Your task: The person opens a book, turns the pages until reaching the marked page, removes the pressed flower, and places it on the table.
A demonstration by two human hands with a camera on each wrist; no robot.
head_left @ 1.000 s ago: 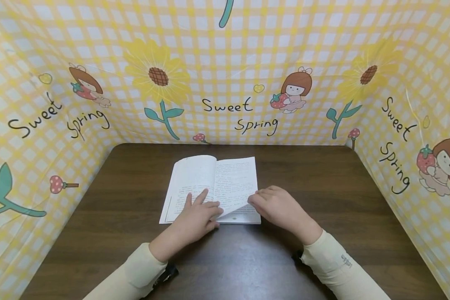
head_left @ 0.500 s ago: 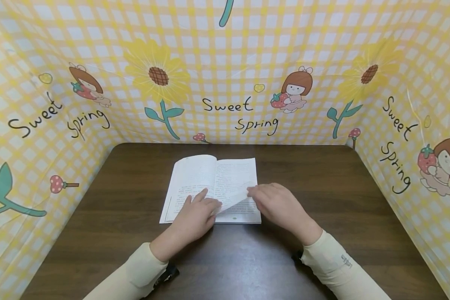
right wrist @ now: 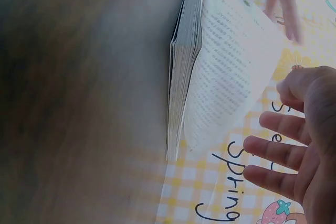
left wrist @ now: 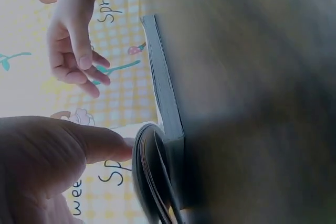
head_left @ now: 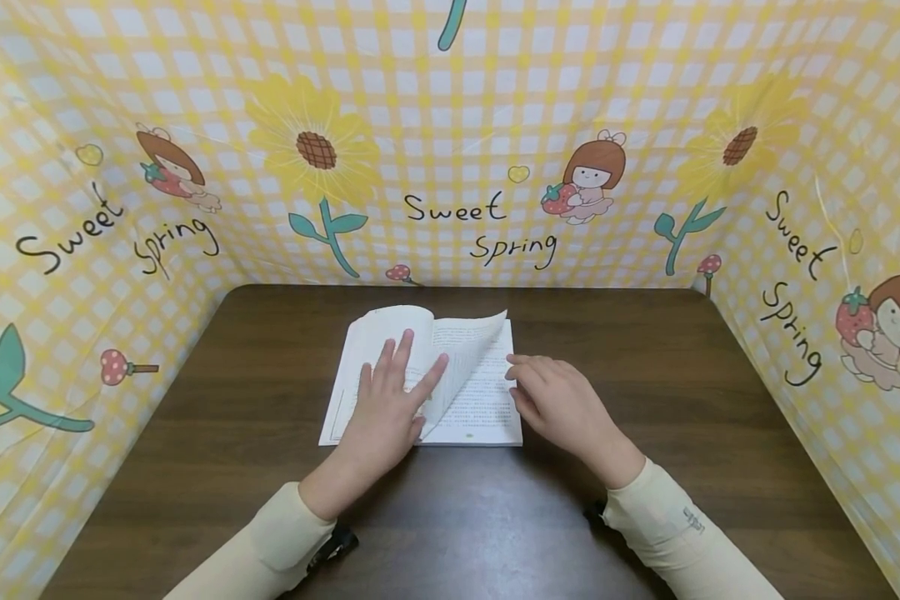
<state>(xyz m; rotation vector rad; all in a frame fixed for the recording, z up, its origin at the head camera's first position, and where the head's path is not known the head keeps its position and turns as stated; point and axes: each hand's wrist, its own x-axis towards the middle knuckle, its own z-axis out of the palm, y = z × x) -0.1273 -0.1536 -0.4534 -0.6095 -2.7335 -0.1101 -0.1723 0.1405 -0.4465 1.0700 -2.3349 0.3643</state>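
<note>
An open book (head_left: 387, 327) with printed pages lies on the dark wooden table (head_left: 645, 350). One right-side page (head_left: 461, 346) is lifted and curls diagonally toward the spine, baring the printed page (head_left: 487, 400) beneath. My left hand (head_left: 381, 408) is over the left page with its fingers spread, the thumb overlapping the foot of the curling page. In the left wrist view, the left thumb (left wrist: 107, 145) points at the book's curved pages. Just at the book's right edge, my right hand (head_left: 558, 404) has relaxed fingers; the right wrist view shows these fingers (right wrist: 278, 153) apart, holding nothing.
Yellow checked cloth (head_left: 457, 150) printed with flowers and "Sweet Spring" encloses the table at the back and both sides. Pale sleeves cover both forearms, and a dark strap (head_left: 333, 546) shows at the left wrist.
The right hand has let go of the page's lower corner. That page has swung up and leftward, uncovering more print below. The left hand has shifted up the left page and spread its fingers.
</note>
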